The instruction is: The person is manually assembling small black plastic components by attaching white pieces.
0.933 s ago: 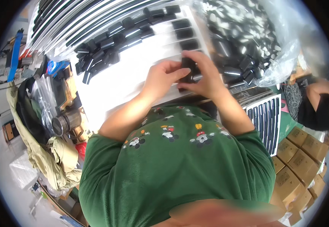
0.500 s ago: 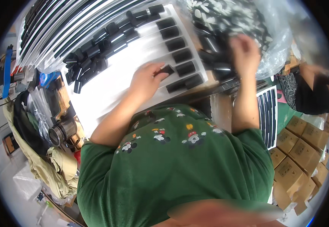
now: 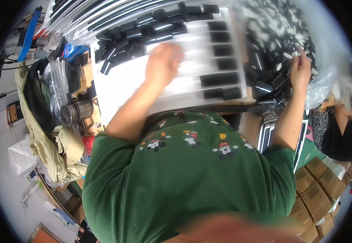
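Note:
A white ribbed tray lies in front of me, with short black tubes lined up in its grooves on the right side. The two nearest rows hold two tubes each. More loose black tubes are heaped along the tray's far side. My left hand is over the tray just below that heap, its fingers smeared by motion. At the right, my right hand reaches into a pile of small white oval pieces and black tubes. Its fingertips close on a white oval piece.
Clear plastic sheeting surrounds the pile at right. Stacked trays stand at the far left. A glass jar sits left of my tray. Cardboard boxes are stacked at lower right, and another person's arm shows beyond.
My left hand has let go of a black tube, now lying in the second-nearest row, and moved toward the heap. My right hand has shifted right, to the white pieces. The view has shifted.

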Motion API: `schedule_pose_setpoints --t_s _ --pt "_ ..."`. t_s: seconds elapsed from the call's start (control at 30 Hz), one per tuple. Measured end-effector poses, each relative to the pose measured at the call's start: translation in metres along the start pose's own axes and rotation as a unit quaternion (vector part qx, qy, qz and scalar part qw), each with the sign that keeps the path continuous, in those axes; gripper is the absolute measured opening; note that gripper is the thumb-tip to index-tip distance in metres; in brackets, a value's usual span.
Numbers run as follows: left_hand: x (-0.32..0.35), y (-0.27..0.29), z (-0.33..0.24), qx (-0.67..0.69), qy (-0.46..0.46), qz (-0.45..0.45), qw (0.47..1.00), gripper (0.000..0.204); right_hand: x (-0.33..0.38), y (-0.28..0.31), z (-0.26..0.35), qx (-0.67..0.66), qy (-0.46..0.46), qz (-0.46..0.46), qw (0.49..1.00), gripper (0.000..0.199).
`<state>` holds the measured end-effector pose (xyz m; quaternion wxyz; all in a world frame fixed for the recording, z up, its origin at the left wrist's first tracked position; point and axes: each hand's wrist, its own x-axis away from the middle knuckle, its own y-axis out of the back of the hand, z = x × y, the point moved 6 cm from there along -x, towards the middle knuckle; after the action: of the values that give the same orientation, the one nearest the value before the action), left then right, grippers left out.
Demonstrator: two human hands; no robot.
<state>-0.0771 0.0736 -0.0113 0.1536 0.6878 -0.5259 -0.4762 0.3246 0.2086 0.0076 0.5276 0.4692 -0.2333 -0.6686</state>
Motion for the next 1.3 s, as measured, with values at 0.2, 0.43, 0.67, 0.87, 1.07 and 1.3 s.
schedule_pose_setpoints --t_s 0.2,0.43,0.67,0.87,1.07,1.3 --pt "-0.052 0.022 0.044 -0.163 0.019 -0.042 0.986 0.034 0.049 -0.038 0.018 -0.635 -0.274 0.009 0.722 0.035" --pt "-0.064 -0.016 0.052 -0.222 -0.031 0.030 0.974 0.032 0.085 -0.079 0.139 -0.710 -0.210 0.236 0.630 0.047" --pt "-0.053 -0.007 0.042 -0.181 -0.058 -0.018 0.982 0.017 0.080 -0.089 0.160 -0.667 -0.251 0.184 0.677 0.044" --pt "0.001 -0.030 -0.014 0.163 0.118 0.035 0.979 0.016 0.080 -0.111 0.181 -0.737 -0.240 0.199 0.599 0.040" --pt "0.003 -0.038 -0.037 0.237 0.176 0.075 0.952 0.018 0.094 -0.114 0.177 -0.660 -0.176 0.167 0.711 0.030" --pt "0.004 -0.044 -0.047 0.302 0.243 0.126 0.913 0.023 0.103 -0.100 0.175 -0.686 -0.082 0.230 0.685 0.034"
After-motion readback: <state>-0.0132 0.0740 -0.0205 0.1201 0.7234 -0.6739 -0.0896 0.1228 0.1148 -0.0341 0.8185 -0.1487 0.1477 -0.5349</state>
